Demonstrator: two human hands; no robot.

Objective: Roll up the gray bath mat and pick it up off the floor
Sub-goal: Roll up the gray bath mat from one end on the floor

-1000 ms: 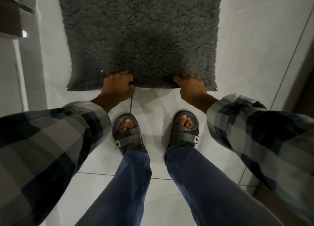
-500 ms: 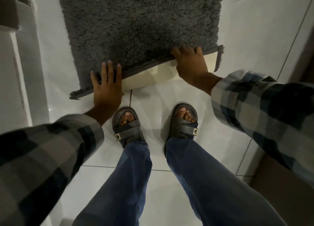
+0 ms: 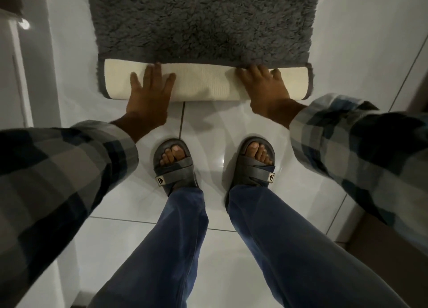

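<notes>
The gray bath mat (image 3: 203, 23) lies on the white tiled floor, running out of the top of the view. Its near edge is folded over onto the pile, so a cream strip of backing (image 3: 203, 85) faces up. My left hand (image 3: 148, 94) rests flat on the left part of that strip with its fingers spread. On the right part sits my right hand (image 3: 264, 88), palm down, fingertips reaching the strip's far edge where it meets the gray pile. Neither hand grips the mat.
My feet in gray sandals (image 3: 173, 166) (image 3: 254, 164) stand just behind the fold. A pale cabinet or door (image 3: 14, 53) borders the floor on the left. A brown surface (image 3: 382, 250) sits at the lower right. White floor (image 3: 359, 53) shows beside the mat on the right.
Both hands lifted the mat's near edge off the floor and turned it over onto the pile. They went from gripping the edge to lying flat on the cream backing.
</notes>
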